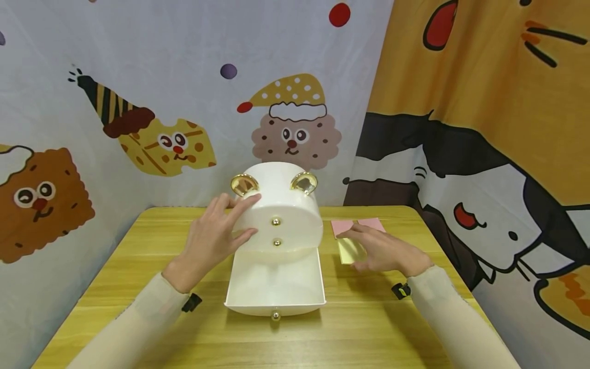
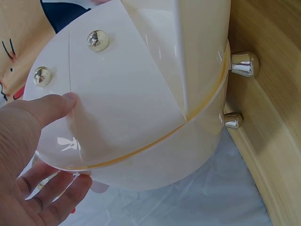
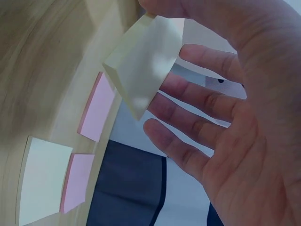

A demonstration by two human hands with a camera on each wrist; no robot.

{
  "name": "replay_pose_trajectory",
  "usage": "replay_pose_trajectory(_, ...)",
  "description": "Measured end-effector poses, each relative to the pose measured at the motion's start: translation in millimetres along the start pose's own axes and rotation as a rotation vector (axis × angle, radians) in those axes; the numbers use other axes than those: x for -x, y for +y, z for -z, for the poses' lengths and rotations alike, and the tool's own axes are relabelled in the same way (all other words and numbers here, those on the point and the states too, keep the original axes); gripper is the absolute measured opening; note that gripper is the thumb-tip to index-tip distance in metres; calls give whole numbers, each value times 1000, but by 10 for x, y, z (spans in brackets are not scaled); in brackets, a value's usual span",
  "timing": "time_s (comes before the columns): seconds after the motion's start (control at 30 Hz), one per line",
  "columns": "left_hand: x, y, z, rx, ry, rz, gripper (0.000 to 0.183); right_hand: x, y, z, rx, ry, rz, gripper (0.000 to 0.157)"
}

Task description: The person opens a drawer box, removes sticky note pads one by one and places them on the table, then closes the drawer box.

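A white drawer box [image 1: 276,177] with gold ears stands on the table, its bottom drawer [image 1: 276,287] pulled out. Two gold-knobbed fronts above it are closed. My left hand [image 1: 209,238] grips the box's left side, with the thumb [image 2: 54,106] on the front at the seam and the other fingers around the side edge. Between thumb and fingertips, my right hand [image 1: 384,248] pinches a yellow sticky note pad [image 3: 141,66] by its edges; the pad looks tilted in the right wrist view.
Two pink sticky note pads [image 3: 96,108] and another pale yellow pad [image 3: 44,181] lie on the wooden table [image 1: 166,246], right of the box. Behind the table hangs a cartoon-printed curtain [image 1: 184,41]. The open drawer reaches toward the front, its gold knob [image 1: 275,315] foremost.
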State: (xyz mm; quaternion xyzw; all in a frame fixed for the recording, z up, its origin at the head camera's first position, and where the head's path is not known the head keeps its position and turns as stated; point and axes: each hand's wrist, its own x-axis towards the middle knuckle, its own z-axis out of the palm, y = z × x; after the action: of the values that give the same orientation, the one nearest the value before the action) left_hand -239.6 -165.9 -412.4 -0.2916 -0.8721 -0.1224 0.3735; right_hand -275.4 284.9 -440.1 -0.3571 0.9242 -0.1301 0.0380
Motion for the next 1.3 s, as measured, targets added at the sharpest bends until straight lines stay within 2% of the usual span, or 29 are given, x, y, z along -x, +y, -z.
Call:
replay_pose_trajectory(0.6, -28, 6, 1, 1, -16, 2, 90, -64, 127, -96, 30, -21, -30, 76)
replay_pose_trajectory(1.3, -10, -9, -5, 11, 3, 0, 89, -179, 280, -250, 36, -56, -58, 76)
